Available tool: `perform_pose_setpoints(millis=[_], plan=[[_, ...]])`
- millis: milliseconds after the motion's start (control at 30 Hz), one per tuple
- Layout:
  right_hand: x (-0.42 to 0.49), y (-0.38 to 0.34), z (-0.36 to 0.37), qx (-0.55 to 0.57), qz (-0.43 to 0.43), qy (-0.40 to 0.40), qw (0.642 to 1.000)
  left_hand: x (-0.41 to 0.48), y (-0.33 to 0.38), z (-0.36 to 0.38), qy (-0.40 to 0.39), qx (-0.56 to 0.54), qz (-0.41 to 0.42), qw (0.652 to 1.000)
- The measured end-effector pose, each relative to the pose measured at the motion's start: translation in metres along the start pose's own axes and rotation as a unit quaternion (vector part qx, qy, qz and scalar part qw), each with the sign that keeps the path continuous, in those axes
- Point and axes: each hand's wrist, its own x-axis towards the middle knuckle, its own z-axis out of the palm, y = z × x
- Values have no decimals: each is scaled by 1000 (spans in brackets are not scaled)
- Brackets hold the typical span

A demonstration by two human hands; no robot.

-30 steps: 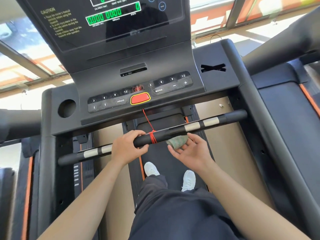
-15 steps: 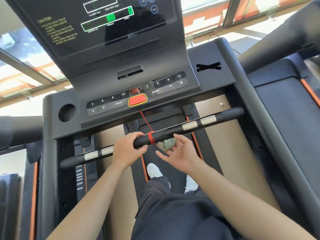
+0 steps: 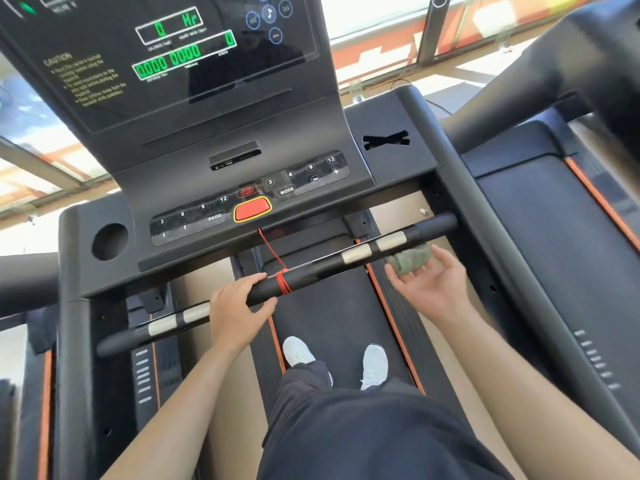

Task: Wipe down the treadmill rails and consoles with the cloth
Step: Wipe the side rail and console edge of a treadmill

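A black front handlebar (image 3: pixel 322 265) with silver sensor bands crosses the treadmill below the console (image 3: pixel 242 168). My left hand (image 3: pixel 237 308) grips this bar left of a red cord (image 3: pixel 283 282) wound around it. My right hand (image 3: pixel 429 285) lies palm up under the bar's right end. A crumpled green cloth (image 3: pixel 410 259) rests on its extended fingers, up against the underside of the bar near the silver bands. The right side rail (image 3: pixel 485 244) runs down just beyond that hand.
The console has a red stop button (image 3: pixel 252 209), a lit green display (image 3: pixel 173 60) and a round cup hole (image 3: pixel 109 241). My white shoes (image 3: pixel 298 351) stand on the belt below. Neighbouring treadmills (image 3: pixel 561 220) flank both sides, and windows lie ahead.
My right hand has slid the cloth rightward along the underside of the bar, from beside the red cord to the right end. My left hand kept its grip.
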Motion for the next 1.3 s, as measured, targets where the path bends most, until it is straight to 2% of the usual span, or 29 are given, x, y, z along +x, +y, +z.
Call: perform_pose_setpoints(millis=[133, 200, 467, 633, 767, 900, 1000, 1067, 1133, 1200, 1233, 1267, 1300], plan=[[1, -22, -7, 1, -55, 18, 998, -1, 5, -2, 9, -13, -9, 1000], [1, -14, -3, -17, -53, 8, 998, -1, 6, -2, 13, -11, -10, 1000], [-3, 76, 19, -108, 83, -36, 990, -3, 3, -3, -5, 3, -1, 1000], [-11, 92, 21, -85, 125, -55, 987, -5, 5, -2, 4, -8, -6, 1000], [-9, 58, 12, -31, 94, -34, 994, -6, 7, 1, 19, -15, -6, 1000], [-12, 17, 4, 4, 25, -12, 1000, -8, 5, 6, 36, -21, -8, 999], [-14, -8, 0, 9, -36, 7, 999, -8, 5, 9, 37, -16, -12, 999], [-11, -18, -1, -31, -100, 40, 994, -9, 5, 9, 40, -16, -17, 999], [-11, -20, -1, -115, -187, 72, 973, -8, 4, 10, 42, -17, -18, 999], [-15, -20, 0, -240, -304, 84, 918, -8, 3, 11, 44, -15, -15, 999], [-15, -22, 0, -322, -365, 73, 871, -8, 3, 12, 47, -13, -15, 999], [-14, -26, 0, -414, -421, 57, 805, -7, 4, 12, 49, -11, -16, 999], [-10, -33, 0, -512, -466, 46, 720, -7, 6, 11, 49, -11, -21, 999]])
